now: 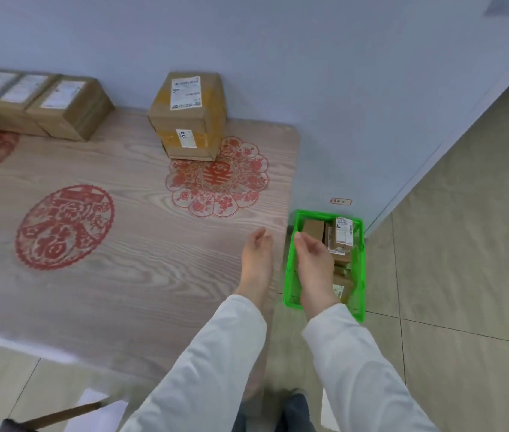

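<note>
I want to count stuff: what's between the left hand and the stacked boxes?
Only a red flower print on the table, in the head view.

Plastic, cardboard and printed wood grain

The basket [360, 269] was glossy green plastic; the boxes [189, 120] matt brown cardboard with paper labels; the table [128, 244] smooth wood-grain; the floor [465, 244] smooth tile.

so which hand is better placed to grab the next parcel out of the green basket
Right, probably. The right hand is over the green basket in this view, its fingers close to a brown parcel. The left hand is over the edge of the wooden table, beside the basket. Both hold nothing.
</note>
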